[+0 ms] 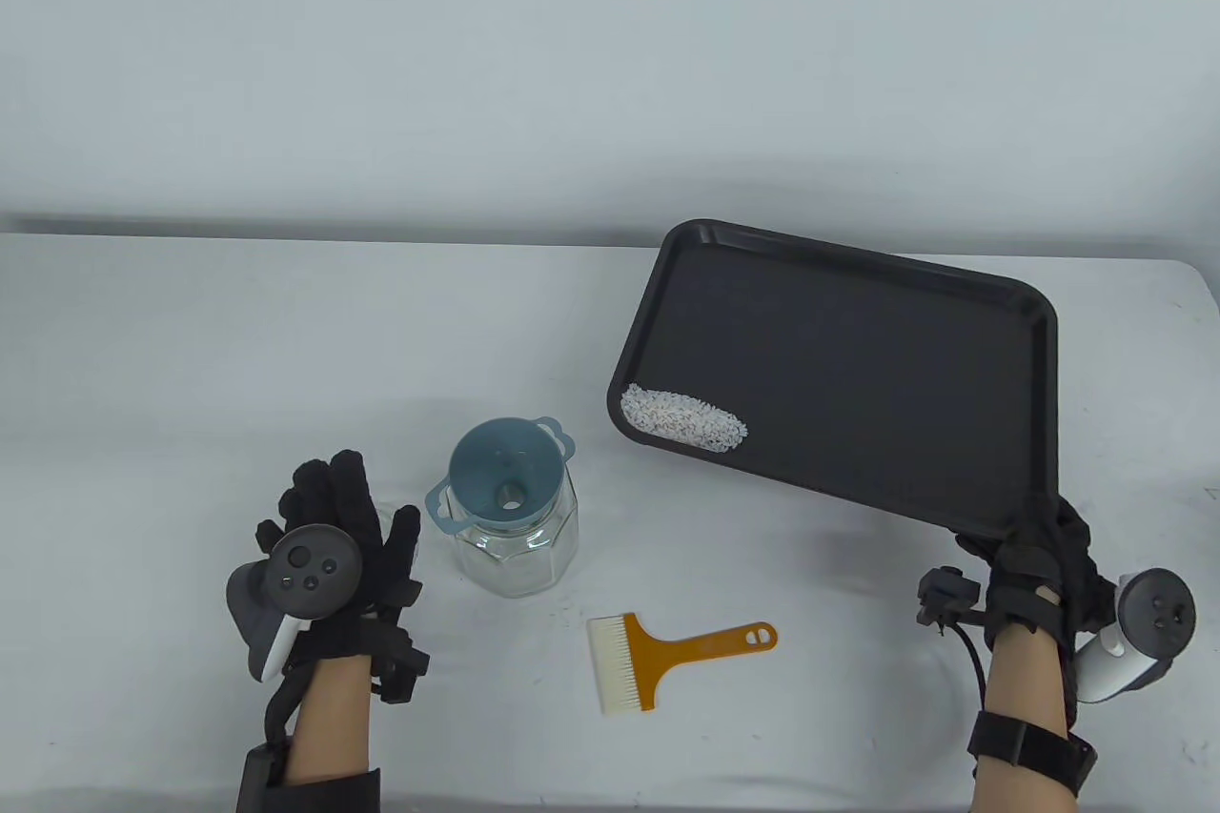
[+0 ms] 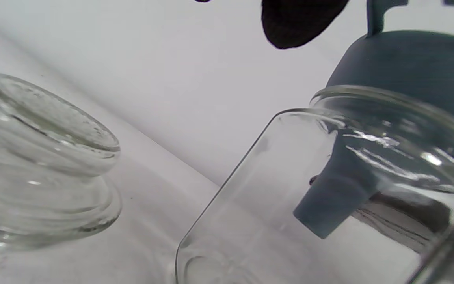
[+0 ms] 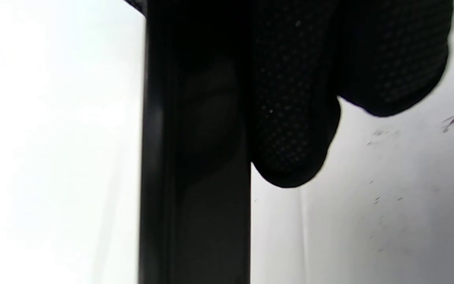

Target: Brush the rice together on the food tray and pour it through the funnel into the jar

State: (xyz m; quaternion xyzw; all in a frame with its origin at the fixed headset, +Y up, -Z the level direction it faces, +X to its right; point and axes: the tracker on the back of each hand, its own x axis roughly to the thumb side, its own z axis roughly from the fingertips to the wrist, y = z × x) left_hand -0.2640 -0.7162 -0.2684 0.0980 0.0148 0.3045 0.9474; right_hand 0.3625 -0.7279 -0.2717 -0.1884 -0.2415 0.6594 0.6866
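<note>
rice [image 1: 682,418] sits in a small heap at the low corner of the black food tray [image 1: 858,355], far end from the grip. tray is lifted and tilted, right hand [image 1: 1039,579] gripping its near right corner, fingers [image 3: 290,118] curled on the rim. glass jar [image 1: 519,546] with blue funnel [image 1: 505,479] in its mouth stands just right of the left hand [image 1: 334,556], which lies flat with straight fingers, holding nothing. glass lid [image 2: 41,165] beside jar. orange brush [image 1: 667,651] lies on the table between both hands.
</note>
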